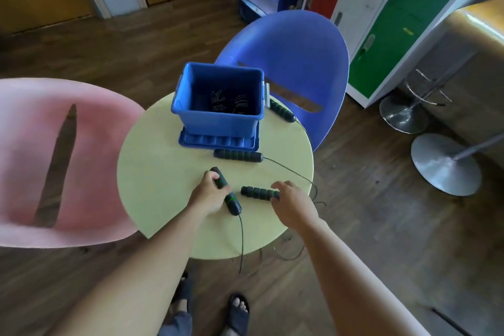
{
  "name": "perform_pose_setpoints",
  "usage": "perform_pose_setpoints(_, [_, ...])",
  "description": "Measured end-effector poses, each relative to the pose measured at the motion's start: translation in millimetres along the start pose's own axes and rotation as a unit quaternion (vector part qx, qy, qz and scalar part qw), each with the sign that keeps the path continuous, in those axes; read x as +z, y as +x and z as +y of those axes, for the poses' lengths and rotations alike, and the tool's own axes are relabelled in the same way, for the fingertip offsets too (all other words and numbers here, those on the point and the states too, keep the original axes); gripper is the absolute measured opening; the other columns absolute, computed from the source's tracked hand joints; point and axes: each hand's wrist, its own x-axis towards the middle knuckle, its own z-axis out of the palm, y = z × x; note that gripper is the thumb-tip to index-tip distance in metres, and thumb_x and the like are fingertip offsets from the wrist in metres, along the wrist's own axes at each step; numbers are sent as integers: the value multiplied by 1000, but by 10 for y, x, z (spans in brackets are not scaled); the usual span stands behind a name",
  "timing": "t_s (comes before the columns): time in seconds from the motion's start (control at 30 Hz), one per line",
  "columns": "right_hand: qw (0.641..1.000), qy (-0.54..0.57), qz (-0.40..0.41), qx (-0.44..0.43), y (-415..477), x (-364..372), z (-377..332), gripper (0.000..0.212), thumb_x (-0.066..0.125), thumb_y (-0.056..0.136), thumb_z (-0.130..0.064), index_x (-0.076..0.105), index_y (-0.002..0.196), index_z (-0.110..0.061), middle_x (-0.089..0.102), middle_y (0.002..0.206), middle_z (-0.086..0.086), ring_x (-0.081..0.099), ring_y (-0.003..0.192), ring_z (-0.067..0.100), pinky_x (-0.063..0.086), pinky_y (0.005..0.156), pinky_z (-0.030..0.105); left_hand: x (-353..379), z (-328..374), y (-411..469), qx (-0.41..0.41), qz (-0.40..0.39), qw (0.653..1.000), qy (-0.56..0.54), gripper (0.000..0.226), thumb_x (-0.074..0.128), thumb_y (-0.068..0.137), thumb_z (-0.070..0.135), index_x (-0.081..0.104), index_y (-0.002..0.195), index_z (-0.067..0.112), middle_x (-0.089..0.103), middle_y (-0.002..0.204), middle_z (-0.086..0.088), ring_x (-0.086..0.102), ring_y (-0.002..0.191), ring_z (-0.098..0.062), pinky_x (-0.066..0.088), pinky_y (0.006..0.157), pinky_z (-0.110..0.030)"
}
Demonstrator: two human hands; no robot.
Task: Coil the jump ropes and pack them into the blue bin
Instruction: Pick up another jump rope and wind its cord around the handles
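Two handles lie under your hands: left hand (208, 194) curled around one handle (226, 193), right hand (293, 200) fingertips pinching another (259, 193), ready to gather one rope beside the blue bin (215, 120).

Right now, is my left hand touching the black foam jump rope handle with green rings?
Touching. The head view shows the left hand wrapped around the black foam jump rope handle, fingers curled over its upper half.

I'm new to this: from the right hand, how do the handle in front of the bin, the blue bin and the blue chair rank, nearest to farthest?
From the right hand:
1. Handle in front of the bin, mid-table.
2. Blue bin, at the table's far side.
3. Blue chair, behind the table.
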Motion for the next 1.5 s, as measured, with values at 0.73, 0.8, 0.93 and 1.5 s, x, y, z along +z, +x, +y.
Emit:
perform_pose_setpoints(0.73, [998, 53, 31, 29, 52, 560, 275, 37, 58, 98, -26, 52, 134, -19, 53, 117, 6, 60, 95, 32, 45, 72, 35, 26, -284, 263, 343, 18, 831, 438, 44, 54, 94, 6, 56, 129, 31, 51, 109, -3, 53, 96, -29, 35, 77, -36])
perform_pose_setpoints(0.8, [990, 136, 32, 37, 14, 527, 174, 37, 60, 97, -27, 55, 133, -22, 55, 114, 3, 59, 97, 27, 41, 76, 31, -110, -310, 266, 445, 41, 772, 452, 33, 75, 83, 14, 66, 111, 28, 50, 98, -2, 49, 89, -26, 38, 77, -39])
perform_pose_setpoints(0.93, [942, 332, 16, 36, -57, 399, -95, 23, 63, 95, -26, 63, 117, -30, 65, 103, -2, 69, 87, 22, 52, 83, 34, -424, -240, 274, 579, 102, 671, 453, 32, 83, 75, 27, 70, 104, 24, 60, 109, -5, 51, 106, -29, 38, 99, -46])
perform_pose_setpoints(1.5, [781, 608, -96, -105, -662, -1353, -1585, 29, 49, 105, -22, 61, 130, -17, 68, 102, 7, 68, 95, 34, 60, 81, 47, -2175, 1111, -603, 724, 202, 517, 410, 29, 54, 100, 36, 70, 113, 16, 60, 140, -15, 55, 131, -41, 38, 112, -60])
